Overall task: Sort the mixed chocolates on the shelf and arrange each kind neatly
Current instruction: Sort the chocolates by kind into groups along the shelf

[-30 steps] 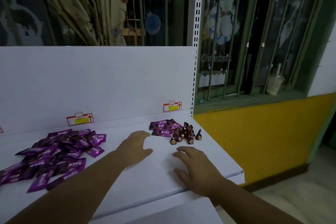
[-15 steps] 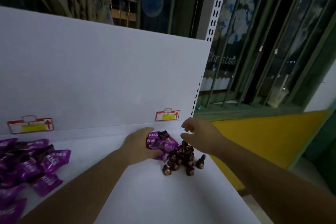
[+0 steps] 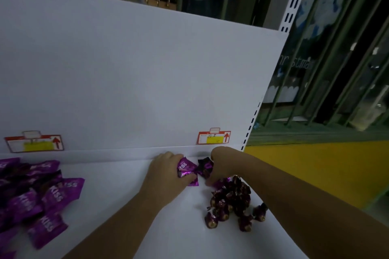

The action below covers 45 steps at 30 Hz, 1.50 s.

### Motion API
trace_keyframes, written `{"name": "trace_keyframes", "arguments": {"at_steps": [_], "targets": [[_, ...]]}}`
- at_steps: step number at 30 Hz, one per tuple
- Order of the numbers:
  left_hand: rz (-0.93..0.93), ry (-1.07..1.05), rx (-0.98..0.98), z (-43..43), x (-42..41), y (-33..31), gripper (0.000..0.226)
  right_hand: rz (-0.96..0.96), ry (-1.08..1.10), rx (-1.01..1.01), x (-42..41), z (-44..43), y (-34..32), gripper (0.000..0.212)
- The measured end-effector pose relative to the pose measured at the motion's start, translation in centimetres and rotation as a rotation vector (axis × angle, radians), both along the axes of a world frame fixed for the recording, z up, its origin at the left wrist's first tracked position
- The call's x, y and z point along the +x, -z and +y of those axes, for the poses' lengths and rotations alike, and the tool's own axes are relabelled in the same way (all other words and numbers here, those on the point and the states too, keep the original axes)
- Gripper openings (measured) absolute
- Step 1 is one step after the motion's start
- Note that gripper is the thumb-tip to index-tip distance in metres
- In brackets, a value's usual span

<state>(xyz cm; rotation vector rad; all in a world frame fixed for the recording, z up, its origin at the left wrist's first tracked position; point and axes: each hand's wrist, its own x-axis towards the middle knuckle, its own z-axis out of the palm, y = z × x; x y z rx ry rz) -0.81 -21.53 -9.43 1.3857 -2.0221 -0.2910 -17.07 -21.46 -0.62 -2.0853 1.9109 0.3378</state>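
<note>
Fingers (image 3: 186, 178) of left hand (image 3: 166, 172) curled round purple KISS packet (image 3: 186, 166); right hand (image 3: 224, 164) pinching darker packet (image 3: 205, 167), foil drops (image 3: 231, 202) heaped just beside on shelf (image 3: 126, 195).

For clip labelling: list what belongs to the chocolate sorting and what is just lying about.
Job: left hand gripping a KISS packet; right hand pinching a dark packet; foil-wrapped cone chocolates; KISS packet pile; shelf.
Lying about: left price tag; right price tag; slotted upright; window bars.
</note>
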Motion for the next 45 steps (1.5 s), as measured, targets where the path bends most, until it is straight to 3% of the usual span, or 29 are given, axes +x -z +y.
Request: {"name": "trace_keyframes", "arguments": {"at_steps": [4,6,10,12,14,21,24,28,36,38,41,45], "targets": [[-0.006,-0.092,0.006,0.0,-0.1,-0.1,0.045,-0.08,-0.068,0.001,-0.3,-0.3,0.4,0.038],[-0.045,-0.125,-0.009,0.3,-0.1,-0.2,0.04,-0.141,-0.106,-0.011,-0.3,-0.3,0.7,0.021],[-0.123,-0.149,0.045,0.3,-0.2,-0.2,0.037,-0.45,-0.087,-0.034,-1.2,-0.2,-0.1,0.02],[-0.122,-0.164,0.098,0.2,-0.2,-0.5,0.049,-0.661,-0.024,-0.044,-2.5,0.1,-1.0,0.008],[-0.137,-0.184,0.165,0.1,-0.4,-0.8,0.057,-0.795,0.024,-0.057,-4.2,0.3,-1.8,0.012],[-0.18,-0.212,0.453,0.1,-2.3,-4.2,0.038,-1.132,0.074,0.06,-8.5,1.4,-2.5,0.01],[-0.194,-0.275,0.453,0.9,-3.1,-4.8,0.039,-1.162,0.053,0.094,-8.6,1.9,-2.3,0.01],[-0.158,-0.331,0.443,3.3,-3.3,-4.5,0.034,-1.123,-0.01,0.15,-6.0,2.5,-2.9,0.027],[0.389,-0.527,0.449,11.8,3.1,-6.0,0.033,-1.081,-0.284,0.146,4.0,4.4,-4.9,0.027],[0.411,-0.585,0.437,14.2,5.5,-6.1,0.039,-1.054,-0.343,0.186,6.6,5.8,-4.7,0.024],[0.327,-0.649,0.347,17.4,9.5,-6.5,0.025,-0.969,-0.436,0.22,9.9,8.3,-4.2,0.017],[0.547,-0.566,0.351,21.6,14.2,-8.0,0.017,-0.928,-0.504,0.234,14.4,11.6,-3.6,0.012]]}}
